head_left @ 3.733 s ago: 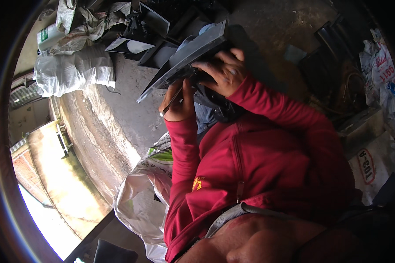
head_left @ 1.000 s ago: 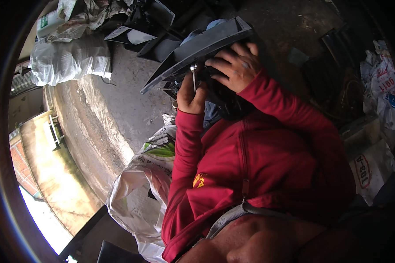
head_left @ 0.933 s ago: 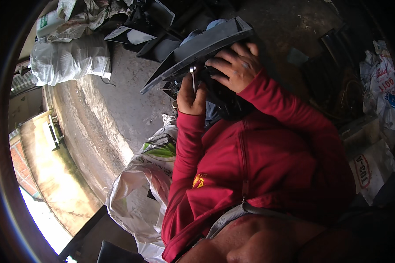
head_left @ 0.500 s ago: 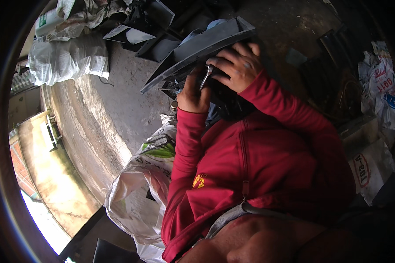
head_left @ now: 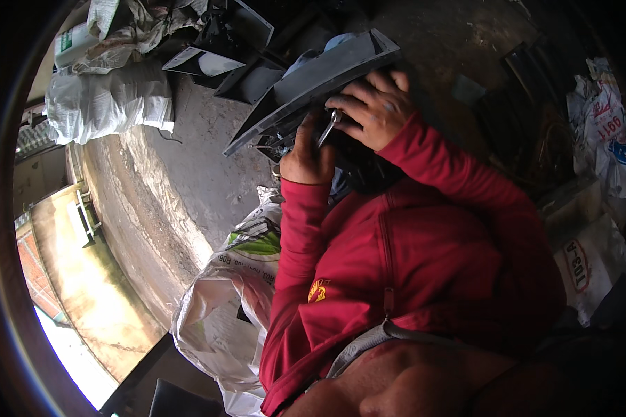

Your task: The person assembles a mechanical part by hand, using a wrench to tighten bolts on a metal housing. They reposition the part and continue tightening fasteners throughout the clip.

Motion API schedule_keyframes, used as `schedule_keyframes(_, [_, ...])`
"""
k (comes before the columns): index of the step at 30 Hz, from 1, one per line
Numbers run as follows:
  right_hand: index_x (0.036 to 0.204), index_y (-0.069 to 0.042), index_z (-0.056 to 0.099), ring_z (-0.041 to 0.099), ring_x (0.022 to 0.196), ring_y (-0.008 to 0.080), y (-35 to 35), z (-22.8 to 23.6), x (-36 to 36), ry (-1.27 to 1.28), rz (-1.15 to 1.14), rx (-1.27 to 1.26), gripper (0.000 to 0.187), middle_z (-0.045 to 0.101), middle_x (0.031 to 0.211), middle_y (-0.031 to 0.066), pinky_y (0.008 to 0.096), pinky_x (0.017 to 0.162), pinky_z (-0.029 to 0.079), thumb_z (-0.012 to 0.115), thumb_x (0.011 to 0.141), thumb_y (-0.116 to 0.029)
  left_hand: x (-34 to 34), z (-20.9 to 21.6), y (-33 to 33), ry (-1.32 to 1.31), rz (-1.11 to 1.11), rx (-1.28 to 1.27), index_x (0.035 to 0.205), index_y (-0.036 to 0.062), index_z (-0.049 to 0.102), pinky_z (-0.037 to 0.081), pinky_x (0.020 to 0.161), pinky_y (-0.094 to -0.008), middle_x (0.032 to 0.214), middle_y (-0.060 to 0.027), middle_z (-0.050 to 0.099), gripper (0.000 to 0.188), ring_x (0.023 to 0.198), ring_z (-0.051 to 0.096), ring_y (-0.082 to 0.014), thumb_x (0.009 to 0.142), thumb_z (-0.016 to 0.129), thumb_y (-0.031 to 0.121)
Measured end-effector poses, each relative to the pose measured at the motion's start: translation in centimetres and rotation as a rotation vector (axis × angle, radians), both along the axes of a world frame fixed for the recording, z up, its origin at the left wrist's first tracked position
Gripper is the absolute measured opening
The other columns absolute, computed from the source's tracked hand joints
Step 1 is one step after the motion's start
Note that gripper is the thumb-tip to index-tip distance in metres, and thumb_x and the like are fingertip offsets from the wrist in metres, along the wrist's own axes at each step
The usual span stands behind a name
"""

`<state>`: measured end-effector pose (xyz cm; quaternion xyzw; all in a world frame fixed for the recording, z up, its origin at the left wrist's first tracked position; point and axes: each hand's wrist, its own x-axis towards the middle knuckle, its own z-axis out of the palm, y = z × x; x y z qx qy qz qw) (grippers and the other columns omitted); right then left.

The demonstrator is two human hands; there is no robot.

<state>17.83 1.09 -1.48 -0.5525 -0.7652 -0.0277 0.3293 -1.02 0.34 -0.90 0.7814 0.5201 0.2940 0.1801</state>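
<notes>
A dark grey, long panel (head_left: 306, 85) with a raised rim is tilted in front of me, above my lap. My left hand (head_left: 305, 161) is closed near its lower edge, around the lower end of a shiny metal wrench (head_left: 329, 129). My right hand (head_left: 381, 111) has its index finger and thumb at the wrench's ring-shaped head. Its other fingers are bent against the panel's rim. Whatever the wrench head sits on is hidden by the fingers and shadow. A black part (head_left: 368, 170) lies beneath my hands, too dark to make out.
Several dark angular panels (head_left: 254, 80) stand beyond the work. White plastic sacking (head_left: 111, 101) lies far left, and an open white sack (head_left: 219, 306) stands beside my left arm. Printed white bags (head_left: 602, 132) and dark stacked parts (head_left: 528, 83) are to my right.
The wrench's head has tipped slightly and sits a little lower, and its ring shows more clearly. My left hand is slightly lower in the view. Both hands keep their places at the panel.
</notes>
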Motion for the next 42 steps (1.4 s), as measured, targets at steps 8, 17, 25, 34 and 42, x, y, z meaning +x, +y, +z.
schedule_keyframes(8, [0.106, -0.024, 0.068, 0.053, 0.107, 0.0214, 0.0, -0.1, -0.1, 0.003, -0.005, 0.034, 0.038, 0.063, 0.106, -0.006, 0.0459, 0.091, 0.034, 0.076, 0.071, -0.036, 0.0, 0.9, 0.1, 0.111, 0.007, 0.047, 0.133, 0.0161, 0.055, 0.051, 0.05, -0.0396, 0.072, -0.0116, 0.068, 0.055, 0.055, 0.065, -0.0305, 0.079, 0.065, 0.015])
schedule_keyframes(17, [0.105, -0.025, 0.068, 0.053, 0.106, 0.0201, 0.1, 0.3, 0.3, 0.015, 0.002, 0.016, 0.037, 0.064, 0.105, -0.0052, 0.045, 0.09, 0.033, 0.077, 0.071, -0.033, 0.2, 1.6, -0.2, 0.087, 0.057, -0.034, 0.132, 0.0175, 0.057, 0.052, 0.054, -0.0392, 0.078, -0.0086, 0.07, 0.057, 0.063, 0.068, -0.0285, 0.077, 0.068, 0.016])
schedule_keyframes(25, [0.109, -0.026, 0.064, 0.054, 0.105, 0.0194, 0.0, 0.7, 0.2, 0.053, -0.001, -0.052, 0.046, 0.064, 0.107, -0.005, 0.0435, 0.088, 0.032, 0.081, 0.067, -0.032, 0.3, 1.7, -0.2, 0.09, -0.029, 0.037, 0.132, 0.0176, 0.056, 0.052, 0.053, -0.0355, 0.08, -0.0087, 0.071, 0.056, 0.062, 0.068, -0.0276, 0.078, 0.069, 0.017])
schedule_keyframes(34, [0.111, -0.027, 0.062, 0.054, 0.107, 0.0197, 0.1, 0.7, 0.3, 0.024, 0.01, -0.082, 0.053, 0.065, 0.107, -0.0047, 0.0424, 0.087, 0.032, 0.084, 0.063, -0.034, -0.3, 2.3, 0.3, 0.178, -0.074, 0.029, 0.128, 0.0187, 0.059, 0.053, 0.053, -0.0349, 0.083, -0.0076, 0.071, 0.053, 0.064, 0.069, -0.027, 0.076, 0.069, 0.018])
schedule_keyframes(42, [0.109, -0.026, 0.062, 0.057, 0.105, 0.0147, -0.2, 1.0, 0.2, 0.056, -0.001, -0.091, 0.05, 0.068, 0.096, -0.0144, 0.0418, 0.09, 0.031, 0.083, 0.064, -0.027, -0.6, 2.6, 0.9, 0.227, -0.104, 0.079, 0.128, 0.0233, 0.061, 0.053, 0.052, -0.0361, 0.08, -0.0075, 0.071, 0.05, 0.06, 0.068, -0.0265, 0.079, 0.069, 0.022])
